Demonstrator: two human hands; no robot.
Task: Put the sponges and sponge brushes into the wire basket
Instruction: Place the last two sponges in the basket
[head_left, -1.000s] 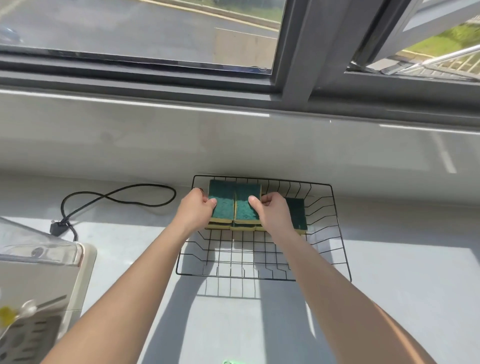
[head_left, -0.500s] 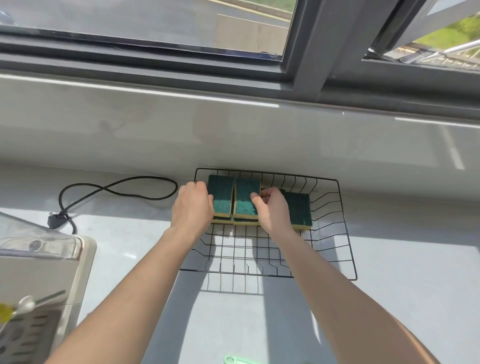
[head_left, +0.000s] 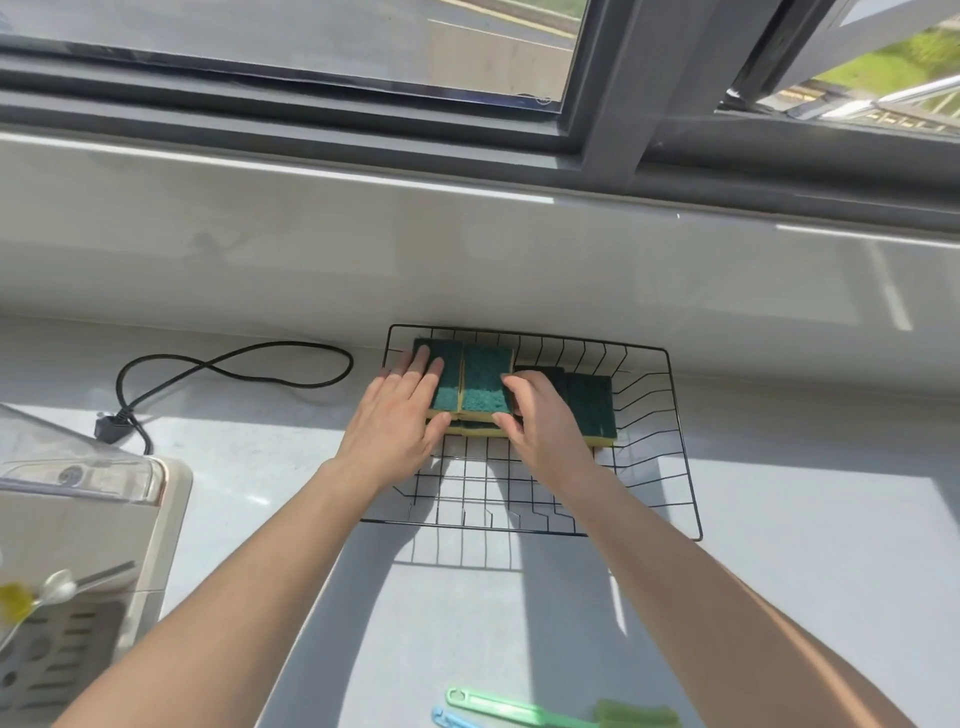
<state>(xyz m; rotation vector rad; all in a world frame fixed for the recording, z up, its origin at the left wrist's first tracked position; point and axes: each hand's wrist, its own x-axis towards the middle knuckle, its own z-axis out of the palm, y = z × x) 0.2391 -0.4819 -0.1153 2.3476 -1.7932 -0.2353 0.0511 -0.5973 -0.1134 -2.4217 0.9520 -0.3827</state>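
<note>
A black wire basket (head_left: 675, 441) stands against the back wall on the grey counter. Green-topped yellow sponges lie along its back: a left sponge (head_left: 449, 379), a middle sponge (head_left: 485, 382) and a darker right sponge (head_left: 592, 410), with more yellow edges showing under the first two. My left hand (head_left: 400, 421) lies flat on the left sponge, fingers spread. My right hand (head_left: 540, 421) curls around the middle sponge's right edge, thumb at its front. A green sponge brush (head_left: 509, 709) and a blue brush handle (head_left: 452, 721) lie at the near edge.
A black power cable (head_left: 234, 364) loops left of the basket and ends in a plug (head_left: 111, 428). A beige rack with a clear lid (head_left: 104, 519) and a spoon (head_left: 57, 590) fills the left edge. The window ledge rises behind the basket.
The sponges have settled against the basket's back wall. My left hand's fingers went from gripping to lying flat. The view tilted down, bringing the brushes into sight.
</note>
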